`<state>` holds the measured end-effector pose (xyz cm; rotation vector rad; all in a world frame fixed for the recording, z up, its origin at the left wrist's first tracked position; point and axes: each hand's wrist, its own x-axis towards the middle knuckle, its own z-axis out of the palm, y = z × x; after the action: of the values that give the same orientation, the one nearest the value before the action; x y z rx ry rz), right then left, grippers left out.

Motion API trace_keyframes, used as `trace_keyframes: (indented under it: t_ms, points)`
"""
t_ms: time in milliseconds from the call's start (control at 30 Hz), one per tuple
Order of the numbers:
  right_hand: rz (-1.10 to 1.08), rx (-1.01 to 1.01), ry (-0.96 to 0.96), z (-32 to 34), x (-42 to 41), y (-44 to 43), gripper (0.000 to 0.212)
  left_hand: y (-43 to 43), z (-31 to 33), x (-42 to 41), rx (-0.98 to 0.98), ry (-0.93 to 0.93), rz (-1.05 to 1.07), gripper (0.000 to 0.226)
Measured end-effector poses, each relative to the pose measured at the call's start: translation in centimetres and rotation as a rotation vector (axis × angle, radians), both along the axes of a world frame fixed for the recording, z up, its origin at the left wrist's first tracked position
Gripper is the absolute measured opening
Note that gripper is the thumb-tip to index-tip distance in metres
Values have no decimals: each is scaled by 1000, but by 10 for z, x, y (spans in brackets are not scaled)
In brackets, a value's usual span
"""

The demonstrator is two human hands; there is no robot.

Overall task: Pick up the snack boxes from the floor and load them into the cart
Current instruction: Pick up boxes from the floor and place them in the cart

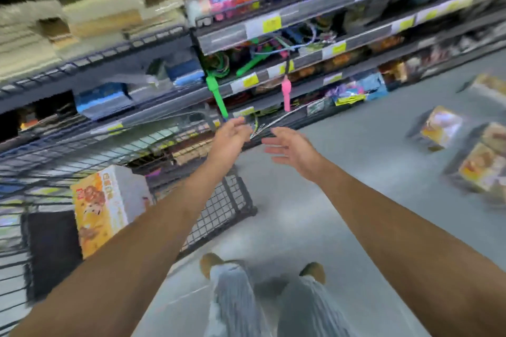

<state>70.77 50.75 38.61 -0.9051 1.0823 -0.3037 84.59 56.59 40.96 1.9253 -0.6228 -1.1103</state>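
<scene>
Above: the cart (219, 200) is open on top; one snack box (104, 208) stands inside.
Middle: bare floor (342, 186) between cart and boxes (440, 126).
Behind: shelves (301, 63) block the way.
</scene>
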Motion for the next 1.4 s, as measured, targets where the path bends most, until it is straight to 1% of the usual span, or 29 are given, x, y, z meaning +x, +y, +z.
trace_keyframes:
  t_ms: [67,100,200,267,367,500,567,633,700,800,867,933,1000,1100,1200,1267,1400]
  points:
    - [-83,-24,22,8,-65,-18,9,-28,6,-60,21,43,-77,38]
    - [-115,-32,28,10,-85,-23,8,-36,6,-77,37,56,-95,37]
    - [-251,-63,75,18,-169,-47,7,-70,10,-151,49,83,-178,31]
    - [-339,-63,88,19,-216,-60,8,-92,13,-195,60,100,-249,33]
    - [-463,-43,105,19,-275,-75,12,-119,13,-251,92,85,-357,31]
    - [-616,-6,93,14,-344,-94,8,-158,11,-317,114,87,-483,12]
    - [-652,-3,96,11,-366,-101,10,-174,10,-338,120,81,-526,4]
    - [-707,6,95,7,-396,-113,11,-198,7,-370,134,77,-593,10]
    - [-748,9,99,4,-423,-129,10,-225,3,-397,150,78,-642,3]
    - [-817,5,122,-3,-462,-162,6,-272,-6,-436,153,63,-744,25]
    - [-858,2,131,-9,-488,-186,6,-307,-8,-463,171,52,-817,34]
    - [-891,14,155,-13,-512,-209,11,-342,-12,-489,203,45,-874,33]
    - [-918,32,164,-15,-530,-227,14,-367,-14,-509,236,49,-922,27]
    - [-1016,32,148,-15,-569,-264,7,-412,-11,-556,221,60,-993,17]
    - [-1098,39,147,-14,-600,-288,10,-444,-8,-597,211,79,-1029,21]
    - [-1113,42,135,-17,-618,-300,8,-459,-8,-621,208,93,-1048,27]
    - [-1201,70,119,-23,-674,-330,6,-497,-13,-687,254,86,-1163,36]
